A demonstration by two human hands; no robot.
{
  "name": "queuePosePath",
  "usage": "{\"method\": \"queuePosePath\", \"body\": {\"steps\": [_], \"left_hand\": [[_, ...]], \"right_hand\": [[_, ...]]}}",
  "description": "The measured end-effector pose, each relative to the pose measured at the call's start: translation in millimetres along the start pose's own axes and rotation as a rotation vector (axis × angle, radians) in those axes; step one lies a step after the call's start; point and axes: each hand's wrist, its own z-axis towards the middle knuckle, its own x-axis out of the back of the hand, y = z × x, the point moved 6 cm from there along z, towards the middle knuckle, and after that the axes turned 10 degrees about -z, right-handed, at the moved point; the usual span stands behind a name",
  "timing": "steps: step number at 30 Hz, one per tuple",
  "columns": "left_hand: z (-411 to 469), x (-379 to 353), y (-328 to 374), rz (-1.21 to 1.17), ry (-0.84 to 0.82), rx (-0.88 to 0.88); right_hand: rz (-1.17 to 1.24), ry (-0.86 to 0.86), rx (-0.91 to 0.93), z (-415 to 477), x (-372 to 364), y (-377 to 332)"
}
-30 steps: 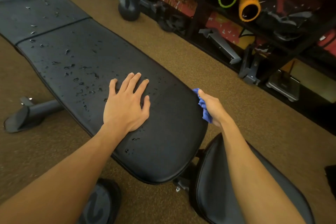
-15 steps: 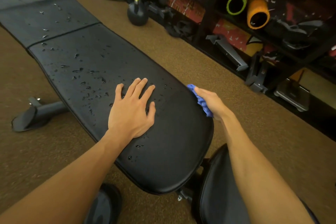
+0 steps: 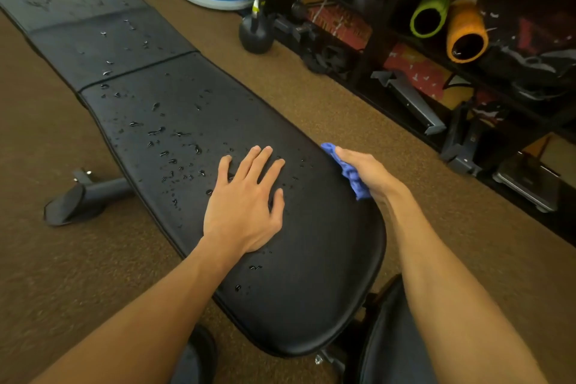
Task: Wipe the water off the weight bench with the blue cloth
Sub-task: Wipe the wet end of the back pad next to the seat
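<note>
Left hand (image 3: 243, 203) lies flat with fingers spread and holds nothing, palm pressing the near pad of the weight bench (image 3: 311, 296). Right hand (image 3: 371, 173) grips the bunched blue cloth (image 3: 347, 170) at the pad's right edge, and the cloth touches the vinyl there.

The bench's long axis runs from near-right away to far-left. The water drops (image 3: 174, 150) lie mostly ahead and left of both hands along that axis. A few sit just near of the left wrist, and more bead the farther pad sections.

So I read the wipe as going left and away from the cloth. The left hand is nearer the thick patch and lies between it and the cloth. My call is that it lifts, or the cloth goes around it.

For containers, the shelf (image 3: 378, 50) on the right has a cubby holding a green roller (image 3: 431, 9) and an orange roller (image 3: 467, 22) side by side. The other cubbies are too dark to tell.
</note>
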Motion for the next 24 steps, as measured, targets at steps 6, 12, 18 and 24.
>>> {"method": "queuePosePath", "body": {"steps": [6,12,18,24], "left_hand": [[0.5,-0.9,-0.2,-0.008,-0.009,0.0],[1.1,-2.4,-0.2,-0.006,-0.014,0.005],[0.6,-3.2,-0.8,-0.016,-0.015,0.009],[0.7,-3.0,-0.8,-0.028,-0.007,0.005]], "right_hand": [[-0.137,0.001,-0.11,23.1,-0.1,9.3],[-0.253,-0.023,0.067,14.3,-34.6,-62.9],[-0.184,-0.044,-0.094,28.2,-13.5,-21.4],[-0.245,-0.013,-0.179,34.6,-26.3,-37.1]]}}
